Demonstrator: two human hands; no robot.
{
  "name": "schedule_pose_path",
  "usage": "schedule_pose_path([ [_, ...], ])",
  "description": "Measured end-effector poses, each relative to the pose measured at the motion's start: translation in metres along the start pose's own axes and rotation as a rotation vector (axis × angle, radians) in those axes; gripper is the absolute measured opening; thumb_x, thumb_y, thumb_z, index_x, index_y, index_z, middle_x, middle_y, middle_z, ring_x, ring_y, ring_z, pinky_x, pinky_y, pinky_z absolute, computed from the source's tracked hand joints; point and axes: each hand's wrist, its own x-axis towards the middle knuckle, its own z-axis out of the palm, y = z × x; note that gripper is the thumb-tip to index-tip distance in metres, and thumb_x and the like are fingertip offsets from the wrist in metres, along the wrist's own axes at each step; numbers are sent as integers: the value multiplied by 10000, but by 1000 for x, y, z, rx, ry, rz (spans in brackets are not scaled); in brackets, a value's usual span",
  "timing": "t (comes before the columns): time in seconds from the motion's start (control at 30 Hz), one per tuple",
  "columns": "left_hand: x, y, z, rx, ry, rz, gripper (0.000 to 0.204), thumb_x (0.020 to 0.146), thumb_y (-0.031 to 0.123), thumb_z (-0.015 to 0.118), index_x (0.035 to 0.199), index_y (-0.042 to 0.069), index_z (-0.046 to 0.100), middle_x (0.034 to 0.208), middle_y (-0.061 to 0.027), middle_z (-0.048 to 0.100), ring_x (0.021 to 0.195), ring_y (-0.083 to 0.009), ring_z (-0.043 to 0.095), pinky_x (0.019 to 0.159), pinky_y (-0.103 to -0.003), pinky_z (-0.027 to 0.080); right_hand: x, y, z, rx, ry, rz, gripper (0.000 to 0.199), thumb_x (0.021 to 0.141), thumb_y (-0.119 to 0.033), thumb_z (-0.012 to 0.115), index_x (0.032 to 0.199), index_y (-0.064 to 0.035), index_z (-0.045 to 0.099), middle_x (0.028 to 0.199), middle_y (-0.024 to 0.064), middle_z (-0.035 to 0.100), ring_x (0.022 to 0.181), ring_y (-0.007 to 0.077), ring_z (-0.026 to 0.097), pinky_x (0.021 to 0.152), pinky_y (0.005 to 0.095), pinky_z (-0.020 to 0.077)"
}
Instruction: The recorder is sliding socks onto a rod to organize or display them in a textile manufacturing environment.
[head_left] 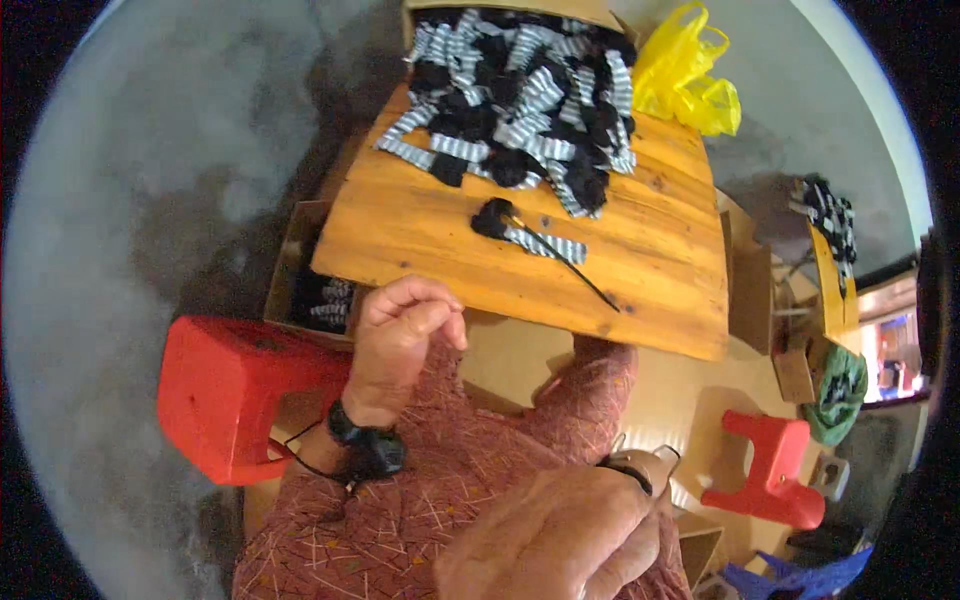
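My left hand [402, 335] is raised by the table's near edge, fingers curled and pressed together; anything pinched in them is too small to make out. A dark watch-like band [365, 445] is on that wrist. My right hand [570, 530] is low and close over my lap, fingers bent. A dark loop with thin metal parts [635, 475] shows at its fingers; its kind is unclear. On the wooden table [660, 290] lies a single black fluffy piece [493, 218] with a grey-and-white striped strip [560, 247]. A thin black stick [585, 278] with a gold-coloured end lies across it.
A heap of similar striped and black pieces [530, 110] spills from a cardboard box [520, 10] at the back. Beside it sits a yellow plastic bag [685, 75]. Red stools [215, 400] stand left and right [765, 470]. An open carton [300, 240] is left of the table.
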Motion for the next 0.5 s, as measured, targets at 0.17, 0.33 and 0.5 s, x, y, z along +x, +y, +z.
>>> schedule_pose_path([
  [0.17,-11,1,-12,-36,67,-29,102,814,86,530,810,11,599,648,-58,583,585,-127,557,570,-244,434,-24,44,-6,-127,123,-561,266,896,-161,494,920,80,604,822,201,631,700,280,631,584,359,515],
  [0.33,-16,-5,-19,-70,101,-91,100,825,82,542,836,0,599,661,-54,585,582,-131,559,602,-241,440,30,-3,-18,-311,-237,94,222,886,-187,513,818,13,583,728,160,604,594,225,581,520,321,488],
  [0.5,-6,-5,-7,-55,-33,-115,121,831,110,563,853,-3,602,662,-52,584,595,-131,559,609,-242,447,23,-6,5,-422,-94,51,202,872,-200,536,796,-14,560,691,138,578,558,205,544,495,301,467],
])
